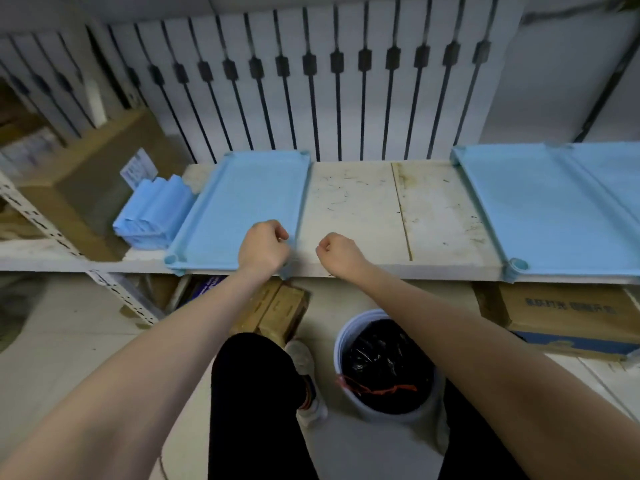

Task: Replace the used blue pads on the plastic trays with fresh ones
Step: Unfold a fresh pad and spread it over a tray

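Light blue plastic tray (pixel 266 154) sits at the left part of the shelf's front edge, lined with a blue absorbent pad (pixel 242 199) that looks flat and clean. Left hand (pixel 265 247) is at that tray's near right corner, fingers curled in over the rim; whether they pinch the pad edge or the rim, cannot tell (knuckles hide the contact). Right hand (pixel 341 252) hovers just beside it over bare shelf, fingers clenched into a loose fist, nothing visible in it.

Second light blue plastic tray (pixel 480 207) is at the right end of the shelf, also covered by a blue pad (pixel 540 209); a ridge runs through it further right, possibly another tray, unclear. Between the two trays the dirty white shelf board (pixel 363 209) is bare, with stains and small dark scraps.

Stack of folded blue pads (pixel 152 213) lies touching the left tray's left side, near the shelf's left end. Brown cardboard box (pixel 86 188) stands behind and left of the stack.

Along the shelf's back edge stands a row of white panels with black slots (pixel 311 91). A perforated white metal upright (pixel 114 289) slants down at the left.

On the floor below the front edge: white round bucket (pixel 391 415) lined with a black bag with red ties, brown cardboard box with a blue band (pixel 568 313) under the right end, person's legs in black trousers (pixel 252 393).
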The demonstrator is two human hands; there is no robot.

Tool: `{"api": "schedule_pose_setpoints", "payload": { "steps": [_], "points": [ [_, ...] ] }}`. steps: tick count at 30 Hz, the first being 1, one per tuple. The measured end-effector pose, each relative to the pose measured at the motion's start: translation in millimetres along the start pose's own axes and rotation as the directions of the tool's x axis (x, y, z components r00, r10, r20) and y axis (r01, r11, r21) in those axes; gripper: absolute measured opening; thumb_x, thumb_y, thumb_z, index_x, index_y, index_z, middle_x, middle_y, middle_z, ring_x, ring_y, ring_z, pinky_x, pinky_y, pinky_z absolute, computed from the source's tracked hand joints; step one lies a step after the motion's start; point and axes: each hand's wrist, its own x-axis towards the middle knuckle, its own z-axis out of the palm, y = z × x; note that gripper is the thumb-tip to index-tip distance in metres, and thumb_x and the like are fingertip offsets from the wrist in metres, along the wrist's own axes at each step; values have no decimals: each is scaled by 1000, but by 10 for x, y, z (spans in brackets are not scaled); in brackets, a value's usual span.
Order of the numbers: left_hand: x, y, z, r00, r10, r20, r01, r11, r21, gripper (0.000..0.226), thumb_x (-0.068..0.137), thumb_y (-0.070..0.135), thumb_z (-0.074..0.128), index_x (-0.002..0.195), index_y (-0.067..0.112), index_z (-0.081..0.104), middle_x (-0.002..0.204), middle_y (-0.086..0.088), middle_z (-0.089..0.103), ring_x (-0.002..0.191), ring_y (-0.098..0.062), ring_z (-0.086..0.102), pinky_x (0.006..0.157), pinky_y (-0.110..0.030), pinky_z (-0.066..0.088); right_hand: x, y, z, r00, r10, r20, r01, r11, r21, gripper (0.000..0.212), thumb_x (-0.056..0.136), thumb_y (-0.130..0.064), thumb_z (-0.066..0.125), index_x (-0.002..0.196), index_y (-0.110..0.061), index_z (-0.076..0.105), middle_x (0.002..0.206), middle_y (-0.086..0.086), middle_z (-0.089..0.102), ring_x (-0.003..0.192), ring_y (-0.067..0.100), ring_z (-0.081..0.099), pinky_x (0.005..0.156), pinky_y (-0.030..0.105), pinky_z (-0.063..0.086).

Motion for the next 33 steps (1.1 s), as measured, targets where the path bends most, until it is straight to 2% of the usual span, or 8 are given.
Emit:
{"api": "schedule_pose_setpoints", "payload": {
  "steps": [2,5,13,18,22,27,30,33],
  "points": [
    [110,-159,-131,1000,-9,-16,9,1000,21,29,76,0,48,91,16,66,100,-7,66,91,-25,60,74,-29,48,183,-194,117,997,49,64,-49,999,5,27,96,-28,44,87,-7,58,85,9,60,82,26,57,73,32,47],
    [270,-363,-310,999,-44,-15,44,998,53,29,78,1,48,96,16,66,105,-6,63,88,-23,59,70,-28,44,432,-408,287,986,138,94,-146,985,89,37,94,-24,47,60,-14,36,60,2,41,55,18,43,55,27,36],
    [556,-634,-441,998,-48,42,44,994,98,25,80,3,51,94,18,66,113,-6,61,96,-22,59,75,-28,47,778,-465,462,962,256,96,-269,950,160,28,86,-16,57,63,-11,42,62,2,46,55,16,46,51,25,35],
    [585,-563,-433,997,-45,69,36,991,132,28,81,3,51,102,13,66,115,-10,58,100,-26,58,72,-28,44,741,-344,271,966,256,32,-257,937,237,37,86,-6,54,57,-14,32,57,1,33,51,14,34,48,25,24],
    [574,-421,-409,998,-50,33,42,974,222,35,84,6,51,118,11,57,125,-13,48,115,-32,48,85,-37,44,615,-128,-46,965,260,33,-259,926,273,30,83,-4,55,58,-12,40,67,7,45,64,18,47,59,24,33],
    [476,-162,-283,995,-100,-27,104,955,278,45,83,10,55,126,4,41,130,-18,38,121,-38,39,91,-45,42,277,339,-672,951,308,15,-299,911,284,28,86,-6,57,60,-10,46,74,9,53,69,21,54,56,24,40],
    [424,-83,-132,969,-234,80,209,948,238,46,87,17,56,125,3,36,128,-20,39,118,-39,45,89,-44,44,59,627,-1001,945,328,19,-319,901,293,26,89,-10,59,65,-9,49,73,7,56,65,18,54,56,22,43],
    [377,51,50,961,-185,205,142,968,206,31,89,10,50,116,-1,41,120,-20,52,107,-35,53,75,-35,42,-107,848,-1214,939,342,32,-333,888,317,29,92,-12,59,67,-12,44,69,5,52,60,14,49,52,20,40]
  ]
}}
